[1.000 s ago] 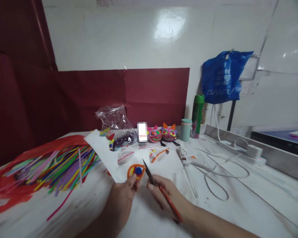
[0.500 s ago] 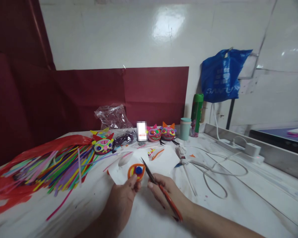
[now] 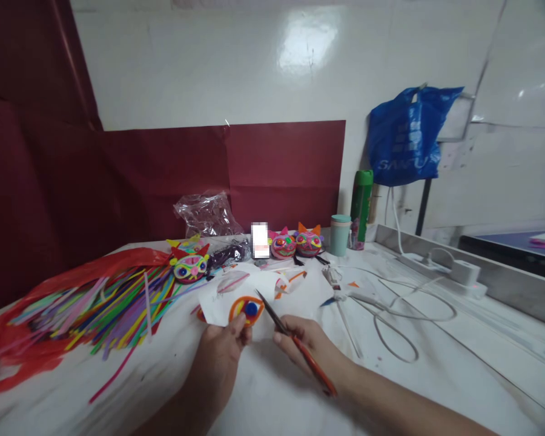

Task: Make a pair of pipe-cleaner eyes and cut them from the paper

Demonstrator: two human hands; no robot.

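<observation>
**Left hand pinches the eye piece, right hand grips the scissors**

The left hand [image 3: 220, 357] is closed in a pinch, thumb and fingertips on the lower edge of the orange eye-shaped piece [image 3: 244, 309], which has a blue centre. The piece lies on a white paper sheet [image 3: 302, 292] near the front of the white table [image 3: 436, 375]. The right hand [image 3: 306, 345] is wrapped round the red-handled scissors [image 3: 271, 313]. Their dark blades point up and left, with the tips just beside the piece's right end. The blades look closed, though I cannot tell for sure.

Judging by this, the work is fine trimming or lifting at the piece's edge. It would go best with the pinch kept close to the blades so the thin material cannot flop. The left hand should turn the piece rather than the scissors swinging round, and the thumb should stay clear of the tips.

Coloured strips [image 3: 104, 303] are heaped to the left. A cat-face ornament [image 3: 189, 265] sits behind the sheet, and a white cable [image 3: 404, 321] loops to the right.
</observation>
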